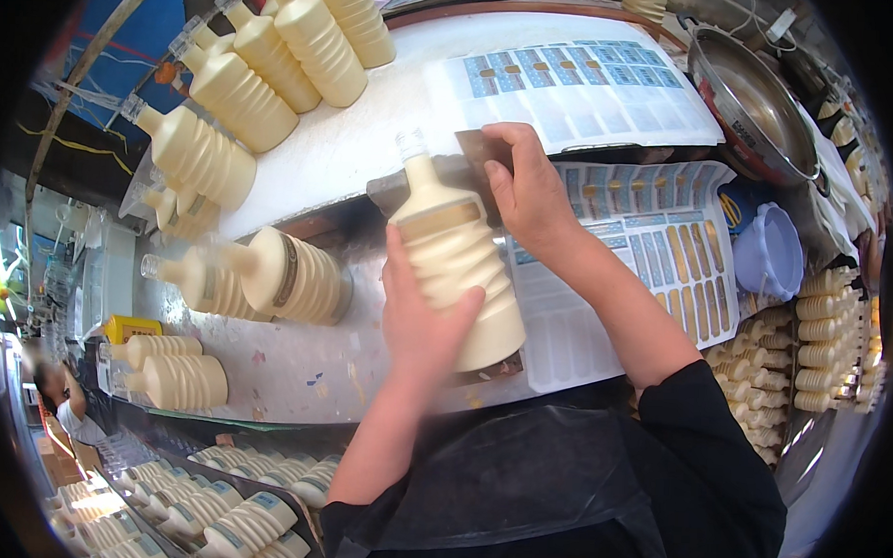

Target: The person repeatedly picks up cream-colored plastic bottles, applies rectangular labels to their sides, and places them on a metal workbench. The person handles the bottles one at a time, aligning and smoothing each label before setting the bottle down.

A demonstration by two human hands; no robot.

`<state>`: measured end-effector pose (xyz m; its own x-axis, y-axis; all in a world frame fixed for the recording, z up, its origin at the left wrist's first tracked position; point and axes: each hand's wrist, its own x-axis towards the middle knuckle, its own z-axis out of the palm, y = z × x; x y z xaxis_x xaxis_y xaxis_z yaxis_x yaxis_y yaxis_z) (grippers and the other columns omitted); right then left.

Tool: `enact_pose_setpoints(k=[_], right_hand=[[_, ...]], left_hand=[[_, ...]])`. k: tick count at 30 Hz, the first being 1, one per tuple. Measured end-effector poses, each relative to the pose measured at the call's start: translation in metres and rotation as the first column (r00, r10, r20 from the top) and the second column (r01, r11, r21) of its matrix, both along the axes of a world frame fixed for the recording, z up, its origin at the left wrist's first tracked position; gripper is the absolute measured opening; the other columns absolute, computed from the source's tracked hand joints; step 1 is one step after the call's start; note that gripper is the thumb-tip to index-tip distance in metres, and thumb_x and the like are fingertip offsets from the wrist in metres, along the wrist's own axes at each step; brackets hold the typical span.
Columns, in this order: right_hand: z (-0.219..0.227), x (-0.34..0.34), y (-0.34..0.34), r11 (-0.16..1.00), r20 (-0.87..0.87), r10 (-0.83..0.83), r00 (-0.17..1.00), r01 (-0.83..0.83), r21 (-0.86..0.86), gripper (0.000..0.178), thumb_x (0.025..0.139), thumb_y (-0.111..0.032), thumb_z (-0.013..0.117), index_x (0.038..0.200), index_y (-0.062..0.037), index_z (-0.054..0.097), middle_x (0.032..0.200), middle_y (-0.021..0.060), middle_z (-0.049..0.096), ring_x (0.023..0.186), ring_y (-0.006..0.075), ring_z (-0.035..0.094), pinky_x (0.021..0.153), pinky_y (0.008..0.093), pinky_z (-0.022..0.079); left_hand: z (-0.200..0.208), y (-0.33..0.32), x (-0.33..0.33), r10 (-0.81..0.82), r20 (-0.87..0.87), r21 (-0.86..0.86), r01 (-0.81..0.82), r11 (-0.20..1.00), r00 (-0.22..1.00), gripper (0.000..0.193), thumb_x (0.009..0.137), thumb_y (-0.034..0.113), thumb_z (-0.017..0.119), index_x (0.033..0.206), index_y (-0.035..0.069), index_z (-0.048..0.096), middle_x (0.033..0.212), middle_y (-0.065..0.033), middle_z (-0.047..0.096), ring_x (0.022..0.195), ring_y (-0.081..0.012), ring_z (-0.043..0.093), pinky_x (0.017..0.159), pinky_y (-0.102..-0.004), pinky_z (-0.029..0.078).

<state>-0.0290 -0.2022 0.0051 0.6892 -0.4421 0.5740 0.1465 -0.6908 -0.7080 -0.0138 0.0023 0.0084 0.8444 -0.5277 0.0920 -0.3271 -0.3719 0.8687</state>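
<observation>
My left hand (424,313) is wrapped round the body of a cream bottle (477,314) with spiral ribs, tilted a little on the work table. The bottle has a clear threaded neck and a gold band label (437,218) across its shoulder. Just right of that shoulder, my right hand (536,184) pinches a thin flat brown piece (478,150) between thumb and fingers. Label sheets lie beside the right forearm: one with blue and gold labels (664,252), partly covered by the arm, and another (570,111) on the raised white board.
Cream bottles (241,95) stand on the white board (394,80) at far left; more (294,274) are on the table's left. Crated bottles (241,523) fill the lower left. A metal pan (753,88), lavender bucket (770,251) and stacked bottles (819,326) are right. Another person (73,409) is far left.
</observation>
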Motion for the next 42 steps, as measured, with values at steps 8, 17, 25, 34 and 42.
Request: enact_pose_setpoints(k=[8,17,25,34,42], right_hand=[[0.033,-0.024,0.057,0.858,0.145,0.206,0.968,-0.107,-0.502,0.018,0.081,-0.008,0.070,0.099,-0.0096,0.070,0.093,0.0068,0.069,0.081,0.0300,0.068,0.072,0.0375,0.055],[0.047,-0.023,-0.013,0.982,-0.214,0.040,0.976,0.001,0.188,0.017,0.087,-0.017,0.067,0.096,-0.0058,0.074,0.094,0.0106,0.070,0.083,0.0287,0.068,0.076,0.0383,0.054],[0.038,0.003,-0.118,0.884,-0.439,-0.426,0.791,0.260,-0.389,0.033,0.089,-0.018,0.058,0.114,-0.0065,0.075,0.116,0.0179,0.072,0.106,0.0368,0.067,0.092,0.0442,0.053],[0.072,0.023,-0.121,0.952,-0.930,-0.242,0.276,-0.117,-0.282,0.031,0.096,-0.011,0.042,0.112,-0.0018,0.067,0.118,0.0158,0.070,0.097,0.0387,0.068,0.087,0.0481,0.053],[0.040,-0.038,-0.091,0.836,-0.617,-0.374,0.692,-0.036,-0.547,0.026,0.092,-0.008,0.053,0.114,-0.0027,0.066,0.118,0.0142,0.070,0.093,0.0391,0.068,0.083,0.0469,0.054]], left_hand=[[-0.004,0.000,0.002,0.022,-0.077,-0.030,-0.024,0.999,0.997,0.107,0.081,0.029,0.078,0.162,0.002,0.013,0.154,-0.0234,0.039,0.139,-0.0350,0.046,0.112,-0.0424,0.042],[0.001,0.010,-0.012,-0.028,-0.392,-0.214,-0.062,0.975,0.919,0.095,0.081,0.015,0.073,0.160,0.004,0.023,0.140,-0.0183,0.054,0.125,-0.0281,0.059,0.104,-0.0394,0.050],[-0.007,0.010,-0.012,-0.016,-0.379,-0.246,-0.084,0.966,0.925,0.092,0.080,0.011,0.074,0.159,0.002,0.027,0.140,-0.0188,0.056,0.124,-0.0279,0.060,0.103,-0.0392,0.051],[-0.011,0.014,-0.011,-0.036,-0.323,-0.259,-0.052,0.965,0.946,0.092,0.080,0.012,0.073,0.159,0.002,0.027,0.137,-0.0181,0.057,0.122,-0.0262,0.060,0.103,-0.0381,0.050],[-0.003,0.012,-0.014,0.016,-0.267,-0.203,-0.072,0.976,0.964,0.093,0.080,0.014,0.076,0.158,0.001,0.028,0.134,-0.0195,0.060,0.119,-0.0275,0.063,0.102,-0.0384,0.051]])
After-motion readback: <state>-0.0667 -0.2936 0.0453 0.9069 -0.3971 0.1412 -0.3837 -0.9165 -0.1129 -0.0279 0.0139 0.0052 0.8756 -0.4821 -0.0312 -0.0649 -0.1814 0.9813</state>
